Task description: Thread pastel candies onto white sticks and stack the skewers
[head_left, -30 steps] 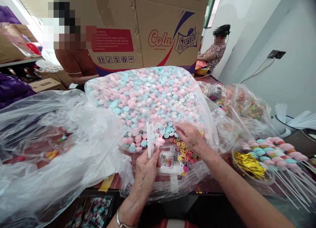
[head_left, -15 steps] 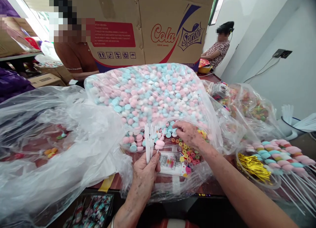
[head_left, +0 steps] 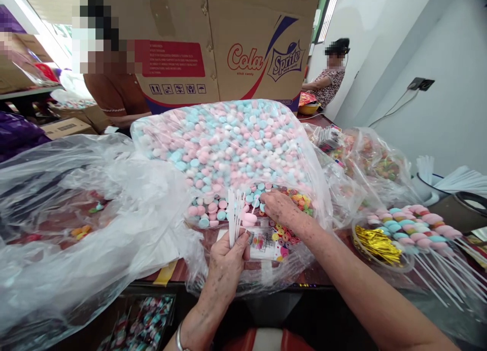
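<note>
My left hand [head_left: 228, 259] is closed around a bundle of white sticks [head_left: 235, 214] that point upward. One stick leans to the right, with pink marshmallows [head_left: 249, 219] threaded low on it. Close by, my right hand [head_left: 277, 207] is closed with bent fingers over the loose marshmallows. A blue marshmallow [head_left: 262, 207] shows at its fingertips, partly hidden. Pink, blue and white marshmallows [head_left: 213, 209] spill from a large clear bag [head_left: 236, 138]. Coloured candy rings [head_left: 285, 234] lie under and beside my right wrist, next to a printed packet [head_left: 262, 244].
Finished marshmallow skewers [head_left: 418, 229] lie at the right beside a tub of gold ties [head_left: 378, 245]. Behind them stands a pot of white sticks [head_left: 449, 181]. Plastic sheeting [head_left: 125, 188] covers the left. A large carton [head_left: 251, 41] stands behind; two people [head_left: 117, 95] are beyond.
My right hand has drawn slightly left and down, closer to the leaning stick, with a blue marshmallow now at its fingertips. My left hand keeps its hold on the sticks. The view has shifted a little.
</note>
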Available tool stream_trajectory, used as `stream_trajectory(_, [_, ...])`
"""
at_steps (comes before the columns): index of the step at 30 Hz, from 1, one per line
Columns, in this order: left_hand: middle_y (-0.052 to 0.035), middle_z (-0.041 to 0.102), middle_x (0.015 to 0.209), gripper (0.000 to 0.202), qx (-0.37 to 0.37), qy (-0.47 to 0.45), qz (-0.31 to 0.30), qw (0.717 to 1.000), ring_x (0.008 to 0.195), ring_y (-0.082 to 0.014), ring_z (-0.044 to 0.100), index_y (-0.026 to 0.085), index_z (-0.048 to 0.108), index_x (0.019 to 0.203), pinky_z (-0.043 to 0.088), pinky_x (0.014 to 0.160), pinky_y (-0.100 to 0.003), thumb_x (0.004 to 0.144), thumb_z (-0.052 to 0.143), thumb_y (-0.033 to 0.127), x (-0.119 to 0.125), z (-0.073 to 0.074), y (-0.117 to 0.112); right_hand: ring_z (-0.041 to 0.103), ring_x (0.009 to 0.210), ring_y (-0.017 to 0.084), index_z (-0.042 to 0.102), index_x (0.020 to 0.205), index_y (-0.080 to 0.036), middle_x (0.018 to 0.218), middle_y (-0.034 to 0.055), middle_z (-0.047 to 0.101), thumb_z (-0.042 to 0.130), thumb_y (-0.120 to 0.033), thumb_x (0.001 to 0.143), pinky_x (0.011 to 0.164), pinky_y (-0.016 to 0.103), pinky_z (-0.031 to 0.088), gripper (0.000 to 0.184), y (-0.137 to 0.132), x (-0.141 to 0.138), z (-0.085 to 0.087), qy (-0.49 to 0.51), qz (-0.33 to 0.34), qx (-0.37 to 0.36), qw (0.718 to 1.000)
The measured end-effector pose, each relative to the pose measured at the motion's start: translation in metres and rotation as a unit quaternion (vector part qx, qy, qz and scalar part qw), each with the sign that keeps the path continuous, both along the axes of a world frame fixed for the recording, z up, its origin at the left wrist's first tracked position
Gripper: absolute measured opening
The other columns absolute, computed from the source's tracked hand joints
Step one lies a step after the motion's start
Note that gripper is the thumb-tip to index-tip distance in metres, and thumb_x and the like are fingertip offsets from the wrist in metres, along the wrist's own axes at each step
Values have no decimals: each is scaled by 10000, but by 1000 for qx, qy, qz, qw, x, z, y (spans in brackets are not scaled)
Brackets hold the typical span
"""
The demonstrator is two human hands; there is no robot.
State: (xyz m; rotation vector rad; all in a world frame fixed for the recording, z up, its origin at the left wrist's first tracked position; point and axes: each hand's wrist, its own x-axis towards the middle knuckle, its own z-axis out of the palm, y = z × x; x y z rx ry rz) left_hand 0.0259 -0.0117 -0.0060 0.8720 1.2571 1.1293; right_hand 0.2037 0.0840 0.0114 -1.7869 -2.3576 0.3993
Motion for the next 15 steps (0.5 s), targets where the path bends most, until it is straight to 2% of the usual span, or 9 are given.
stream_trajectory(5, [59,489,492,298,64,67,-33,995,394,-65,291,162,615,717,217,397,-202,811,641,444,1,-10,0,616,897,224,643,1030,-157,983,92,699,522,-95,765,775,293,428,298,-3,2,-8,119,-33,22,992])
stream_trajectory(8, [55,480,492,271,96,99,-42,989,443,-94,356,176,597,675,282,437,-207,817,621,406,1,-7,-5,607,816,192,661,1026,-156,914,42,697,487,-179,781,734,279,445,301,-12,8,-6,226,-59,57,971])
stream_trajectory(11, [42,485,496,283,132,112,-39,984,498,-117,404,178,584,610,312,476,-214,792,648,385,-1,2,-15,616,761,172,687,1001,-159,874,18,700,448,-267,813,687,272,472,322,-28,9,5,321,-63,89,941])
stream_trajectory(13, [36,486,494,316,150,117,-37,981,503,-123,402,180,568,570,318,482,-221,784,650,398,-1,7,-20,624,719,164,697,986,-157,838,14,703,481,-310,804,652,269,484,321,-40,5,13,388,-58,91,915])
stream_trajectory(15, [36,478,487,318,158,115,-39,980,492,-130,403,183,571,572,339,479,-230,777,645,415,-1,8,-20,633,701,158,702,959,-163,819,10,709,571,-332,763,646,266,496,290,-49,1,17,495,-59,62,865])
